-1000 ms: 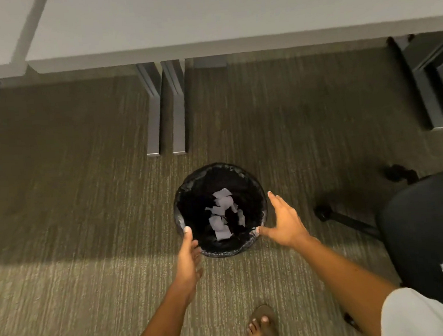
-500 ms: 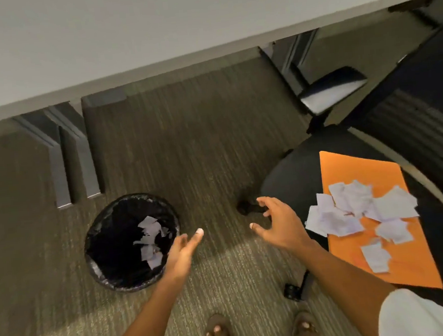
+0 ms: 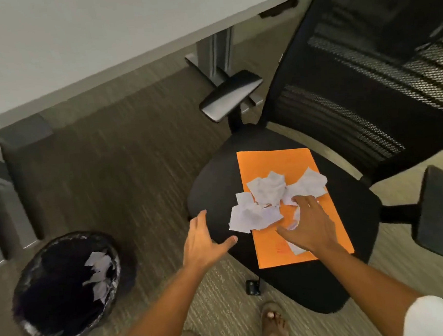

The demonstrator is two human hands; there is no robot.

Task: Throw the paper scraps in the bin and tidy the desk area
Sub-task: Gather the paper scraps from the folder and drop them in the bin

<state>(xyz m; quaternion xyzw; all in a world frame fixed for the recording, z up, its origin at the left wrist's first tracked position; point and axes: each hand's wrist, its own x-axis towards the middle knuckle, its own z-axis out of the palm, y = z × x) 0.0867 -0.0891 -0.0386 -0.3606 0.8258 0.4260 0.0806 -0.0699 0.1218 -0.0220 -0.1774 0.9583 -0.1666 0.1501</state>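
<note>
Several white paper scraps lie in a loose pile on an orange folder, which rests on the black seat of an office chair. My right hand hovers over the near scraps with fingers spread, partly hiding a few of them. My left hand is open over the seat's left edge, holding nothing. A round black bin with a plastic liner stands on the carpet at the lower left, with a few scraps inside.
A white desk runs across the top, with grey metal legs underneath. The chair's mesh back and two armrests rise at the right. My sandalled feet stand on striped carpet.
My view swung right from the bin to the chair. Both hands left the bin's rim and moved over the seat; my right hand now reaches the scraps on the folder.
</note>
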